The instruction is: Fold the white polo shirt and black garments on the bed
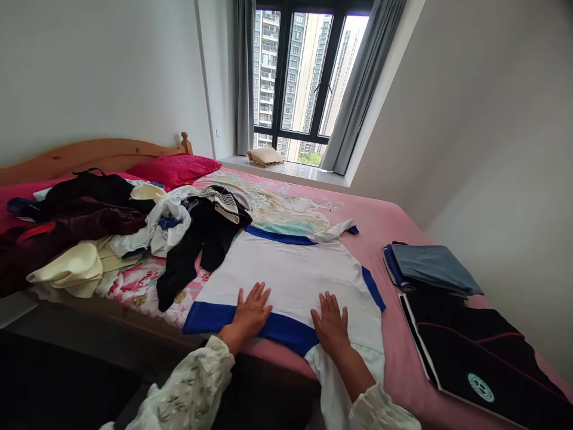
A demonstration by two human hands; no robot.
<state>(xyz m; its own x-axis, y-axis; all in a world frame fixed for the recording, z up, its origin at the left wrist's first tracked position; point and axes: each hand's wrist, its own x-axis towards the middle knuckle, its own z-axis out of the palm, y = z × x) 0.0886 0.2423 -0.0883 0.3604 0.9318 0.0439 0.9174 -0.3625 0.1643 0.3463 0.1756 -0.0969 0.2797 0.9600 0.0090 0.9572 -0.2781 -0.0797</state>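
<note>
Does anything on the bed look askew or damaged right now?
No damage shows. The white-and-blue shirt has its far sleeve bunched, not flat, and white fabric near the right hand droops over the bed edge. The left-side clothes pile is jumbled.

On the bed [380,221], a shirt [286,269] lies at the near edge, between a clothes heap [98,218] on the left and folded clothes [465,340] along the right edge; a pillow [176,170] lies near the far left corner.
</note>
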